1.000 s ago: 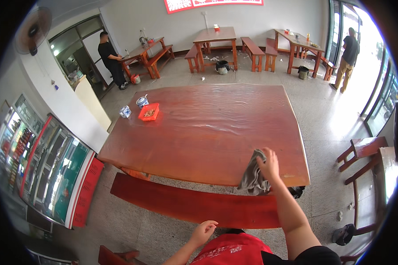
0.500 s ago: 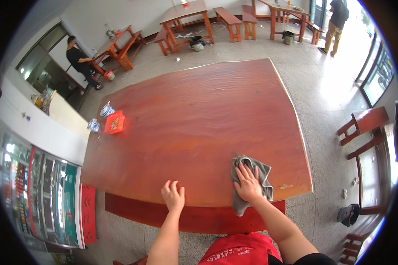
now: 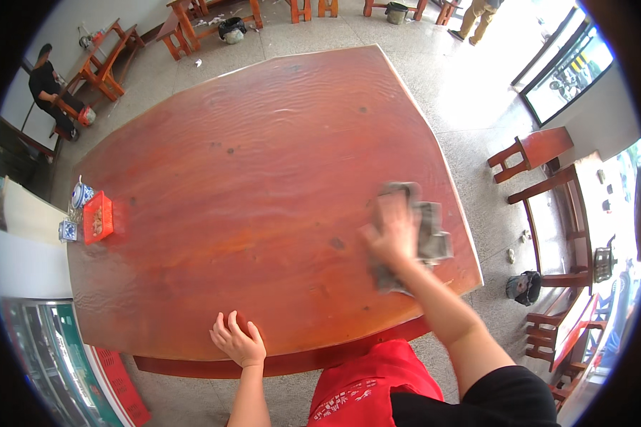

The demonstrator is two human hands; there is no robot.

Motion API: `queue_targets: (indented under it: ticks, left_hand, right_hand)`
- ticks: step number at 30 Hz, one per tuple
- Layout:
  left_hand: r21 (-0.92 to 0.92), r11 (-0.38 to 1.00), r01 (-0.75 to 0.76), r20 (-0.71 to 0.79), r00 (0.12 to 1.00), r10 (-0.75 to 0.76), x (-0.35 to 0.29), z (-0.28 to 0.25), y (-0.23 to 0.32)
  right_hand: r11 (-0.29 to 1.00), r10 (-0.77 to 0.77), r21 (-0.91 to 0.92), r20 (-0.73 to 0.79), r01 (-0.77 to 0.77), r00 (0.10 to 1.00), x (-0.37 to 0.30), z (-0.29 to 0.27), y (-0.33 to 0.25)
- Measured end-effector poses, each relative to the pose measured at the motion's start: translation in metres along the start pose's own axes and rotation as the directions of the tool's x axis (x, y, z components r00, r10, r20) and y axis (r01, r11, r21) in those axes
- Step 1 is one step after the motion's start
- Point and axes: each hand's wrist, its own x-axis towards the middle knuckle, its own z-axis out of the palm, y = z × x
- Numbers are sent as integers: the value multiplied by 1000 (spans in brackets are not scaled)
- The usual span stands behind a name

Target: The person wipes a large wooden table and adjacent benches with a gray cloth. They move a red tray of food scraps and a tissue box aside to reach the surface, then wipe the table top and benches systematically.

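A large reddish-brown wooden table (image 3: 263, 185) with a clear, rippled cover spreads out in front of me. Near its right side, my right hand (image 3: 395, 231) presses flat on a grey-green cloth (image 3: 432, 231), palm down. Motion blurs that hand, though its fingers look stretched out on the cloth. My left hand (image 3: 240, 343) rests at the near edge, fingers apart and slightly bent, holding nothing. At the table's far left end stand an orange-red basket (image 3: 98, 217) with small items in it, a blue-and-white teapot-like pot (image 3: 82, 193) and a blue-and-white container (image 3: 68, 230).
A red bench (image 3: 192, 367) runs under the near edge. Beyond the table are wooden benches (image 3: 527, 153) and a black bin (image 3: 524, 287) on the right. A person in black (image 3: 46, 89) is at the far left; another person's legs (image 3: 475, 20) show at the far right.
My right hand has pushed the cloth farther across the table, away from the near edge. My left hand still rests by the near edge. The whole view has shifted, bringing more of the right side in.
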Motion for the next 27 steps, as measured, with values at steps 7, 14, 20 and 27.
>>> queue_targets:
  ticks: [7, 14, 20, 27]
  left_hand:
    - [1, 1000, -22, -3, 1000, 22, 2, 3, -4]
    - [-19, 1000, 8, 58, 998, -7, 0, 5, -8]
    - [-25, 999, -40, 11, 999, 40, -1, 3, -6]
    - [-24, 999, -33, -38, 999, 32, 1, -1, -5]
  right_hand:
    - [542, -807, 439, 32, 717, 590, -64, 86, -207]
    - [839, -486, 286, 9, 464, 874, 75, 61, -131]
    - [972, 119, -174, -206, -156, 971, 114, 0, 115]
    - [966, 221, -139, 22, -216, 975, -29, -28, 135]
